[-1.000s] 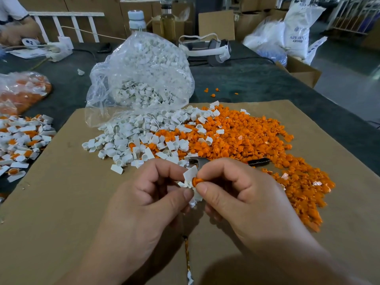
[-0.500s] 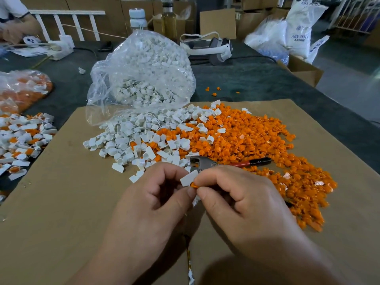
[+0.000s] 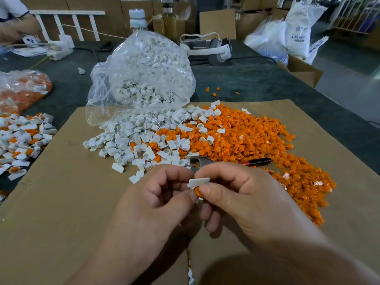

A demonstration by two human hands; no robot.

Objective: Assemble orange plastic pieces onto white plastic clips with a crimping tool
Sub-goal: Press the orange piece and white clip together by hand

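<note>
Matt brown cardboard sheet [image 3: 61,202]; clear glossy plastic bag [image 3: 141,75]; matt plastic clips [image 3: 127,138].

Head-worn view, looking forward and down, close over hands [image 3: 195,200]

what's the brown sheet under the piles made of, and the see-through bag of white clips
The flat brown sheet looks like cardboard or heavy kraft paper: matte, even brown, straight cut edges. The clear crinkled bag seems to be thin plastic film: glossy highlights, soft wrinkles, and the small white clips show through it.
</note>
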